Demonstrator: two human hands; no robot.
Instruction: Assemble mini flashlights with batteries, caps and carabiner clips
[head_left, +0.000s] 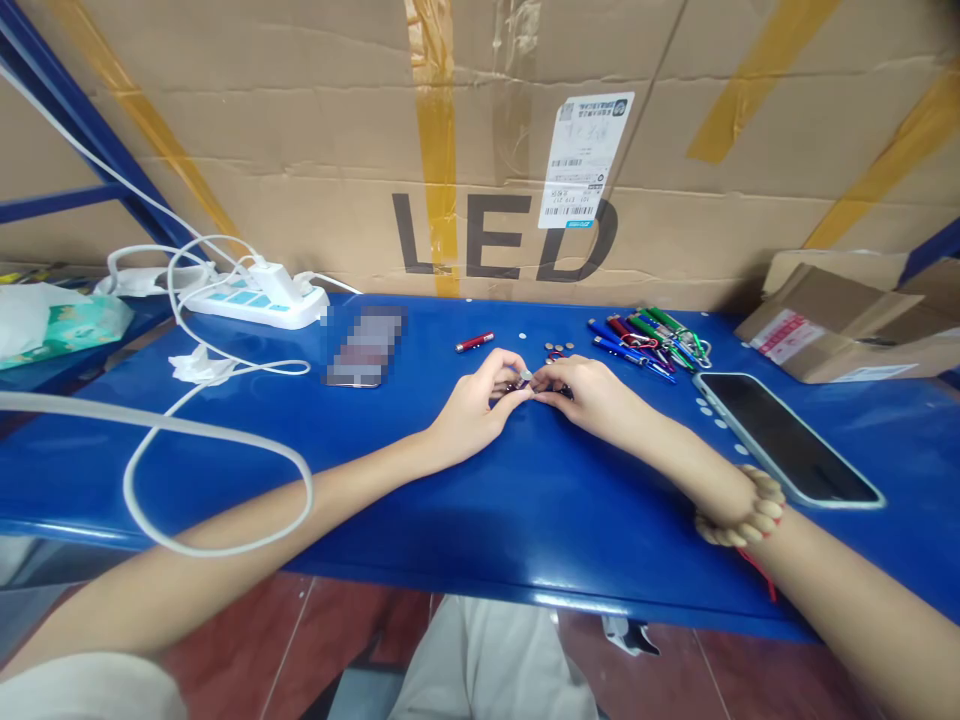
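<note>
My left hand point(478, 402) and my right hand point(589, 392) meet at the middle of the blue table point(480, 520), fingers pinched together on a small silver-tipped piece point(524, 376) between them. What the piece is I cannot make out. Just behind the hands lies a red mini flashlight point(474, 343) and a small group of button batteries point(559, 348). A pile of coloured mini flashlights point(651, 336) with keyrings lies to the right of them. A beaded bracelet point(742, 508) is on my right wrist.
A phone point(784, 438) lies face up at the right, a second blurred phone point(364, 346) left of centre. A white power strip point(259, 298) and looping white cables point(217, 470) occupy the left. A large cardboard box point(480, 140) stands behind; a small carton point(847, 325) sits far right.
</note>
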